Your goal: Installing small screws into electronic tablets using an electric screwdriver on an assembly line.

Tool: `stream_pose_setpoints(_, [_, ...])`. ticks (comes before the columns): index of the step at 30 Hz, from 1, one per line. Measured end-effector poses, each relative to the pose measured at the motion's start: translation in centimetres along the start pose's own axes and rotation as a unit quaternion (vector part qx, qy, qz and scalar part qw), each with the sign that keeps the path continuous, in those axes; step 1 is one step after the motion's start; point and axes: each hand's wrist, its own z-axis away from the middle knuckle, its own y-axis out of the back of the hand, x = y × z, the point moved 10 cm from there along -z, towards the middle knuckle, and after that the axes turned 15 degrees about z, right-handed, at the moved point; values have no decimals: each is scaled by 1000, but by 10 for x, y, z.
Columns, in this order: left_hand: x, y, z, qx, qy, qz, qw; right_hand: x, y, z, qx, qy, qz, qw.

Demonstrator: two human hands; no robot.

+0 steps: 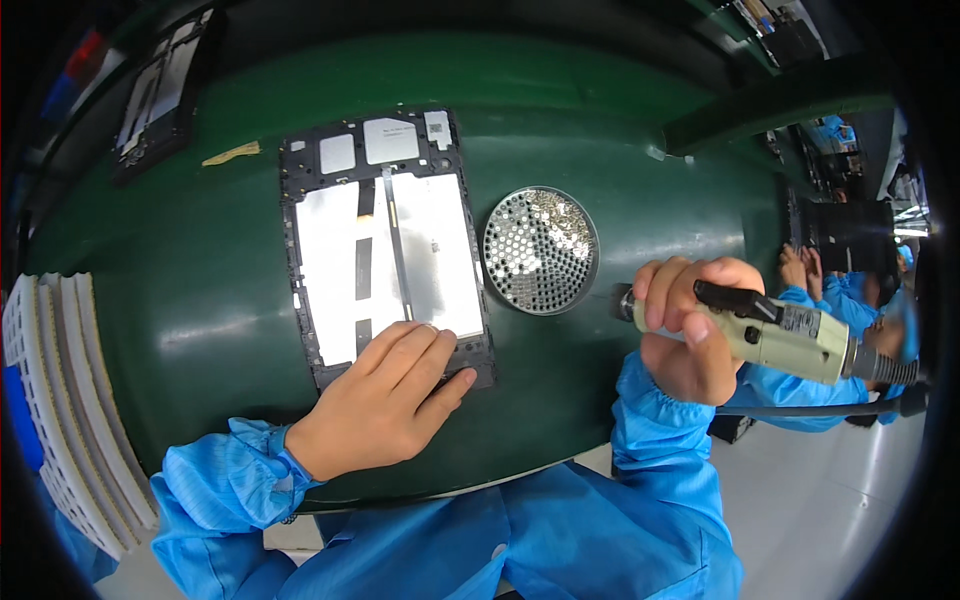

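Observation:
My left hand (385,400) lies palm down on the lower end of a black tablet assembly (470,365), its fingers stretched out. Two broad silver panels (435,255) fill most of the assembly, with a thin dark strip running between them. My fingers hide part of its lower edge. To the right, my right hand (690,320) is wrapped round a pale green electric screwdriver (775,345) with a black lever. The screwdriver's nose points left and its cable end points right. Between assembly and screwdriver sits a round perforated dish (540,250), with small screws (560,220) gathered in its upper right.
Another tablet assembly (160,90) stands at the far left, near a torn yellowish strip (231,154). Stacked white trays (85,400) rise at the left edge of the green table (230,300). A co-worker's hands (800,270) and blue sleeves show at the right.

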Motion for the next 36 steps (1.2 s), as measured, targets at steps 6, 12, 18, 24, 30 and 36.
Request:
stream_pose_setpoints(6, [-13,-2,-6,9,28,5,1000,19,-26,11,-16,-29,18,999])
stream_pose_setpoints(12, [-21,-7,-10,-17,28,-23,999,34,-38,17,-65,-61,30,996])
stream_pose_setpoints(18, [-24,-2,-11,-4,17,-1,1000,36,-38,14,-56,-66,42,995])
stream_pose_setpoints(24, [-22,3,-12,9,28,3,1000,37,-40,13,-52,-77,47,995])
stream_pose_setpoints(30, [-24,2,-10,19,26,-10,999,38,-42,13,-56,-67,52,995])
stream_pose_setpoints(36, [-22,0,-12,9,23,-13,1000,37,-43,14,-50,-66,85,993])
